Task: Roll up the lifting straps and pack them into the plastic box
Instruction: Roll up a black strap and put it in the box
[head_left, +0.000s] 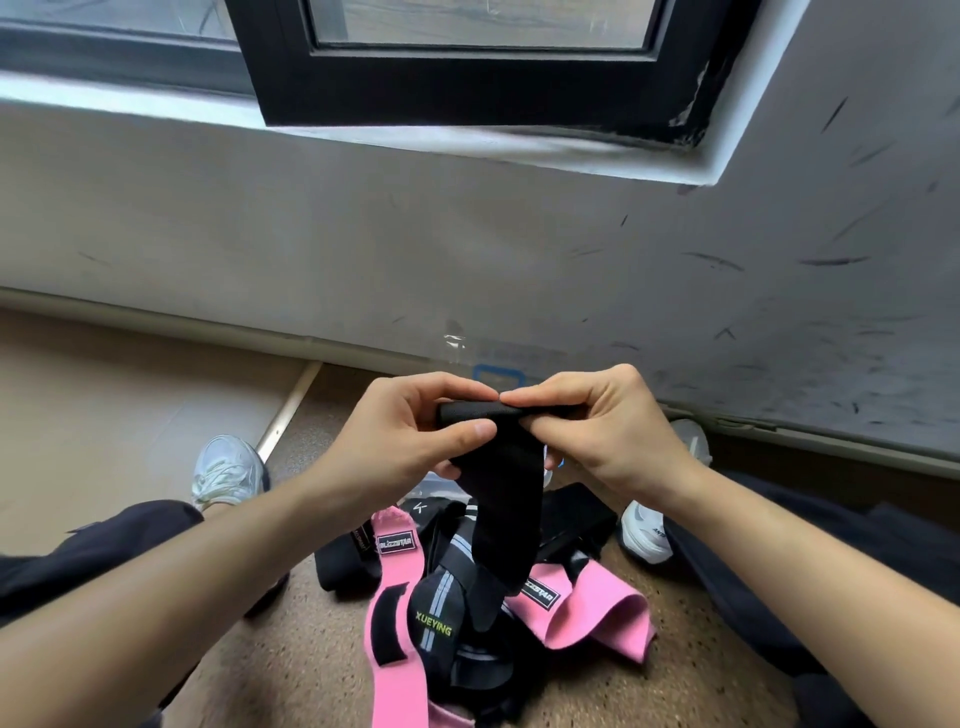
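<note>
A black lifting strap hangs from both hands, its top end folded over into a small roll between them. My left hand pinches the roll's left side with thumb and fingers. My right hand pinches its right side. The strap's tail drops onto a heap of pink straps and black straps lying on the floor between my legs. A clear plastic box with a blue clasp stands behind the hands against the wall, mostly hidden.
I sit on a speckled brown floor facing a scuffed white wall under a black-framed window. My white shoes lie left and right of the heap. Pale flooring lies at the far left.
</note>
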